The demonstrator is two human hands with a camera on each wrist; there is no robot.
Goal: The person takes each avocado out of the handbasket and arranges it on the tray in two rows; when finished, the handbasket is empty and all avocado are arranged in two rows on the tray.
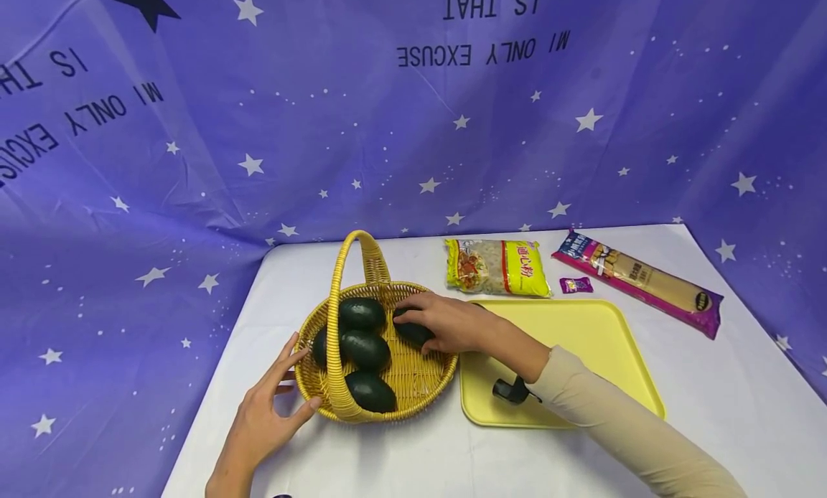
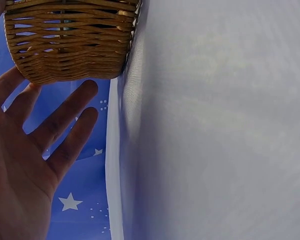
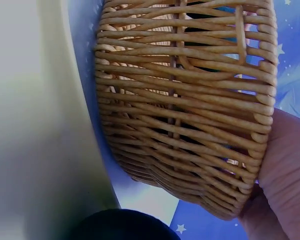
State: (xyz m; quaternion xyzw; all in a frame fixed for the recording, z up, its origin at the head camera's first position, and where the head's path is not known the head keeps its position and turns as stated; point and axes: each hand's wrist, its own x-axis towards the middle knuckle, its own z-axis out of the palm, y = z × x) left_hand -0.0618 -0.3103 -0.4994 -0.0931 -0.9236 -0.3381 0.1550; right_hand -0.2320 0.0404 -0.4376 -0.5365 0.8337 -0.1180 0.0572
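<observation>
A yellow wicker basket [image 1: 420,412] with a tall handle holds several dark green avocados [image 1: 367,349]. My right hand [image 1: 452,322] reaches over its right rim, fingers and thumb curled around an avocado [image 1: 412,331] inside the basket. In the right wrist view the woven basket wall [image 3: 190,110] hides that avocado and most of the hand. My left hand [image 1: 265,415] is at the basket's left side, fingers spread and the thumb by the rim. Seen from the left wrist, the left hand [image 2: 30,150] has its fingers nearly straight beside and below the basket [image 2: 70,45].
A yellow tray [image 1: 581,326] stands right of the basket, under my right forearm. A dark rounded object [image 3: 125,225] shows low in the right wrist view. Behind the tray lie a pasta bag [image 1: 500,268], a small purple packet [image 1: 576,285] and a long noodle pack [image 1: 639,279].
</observation>
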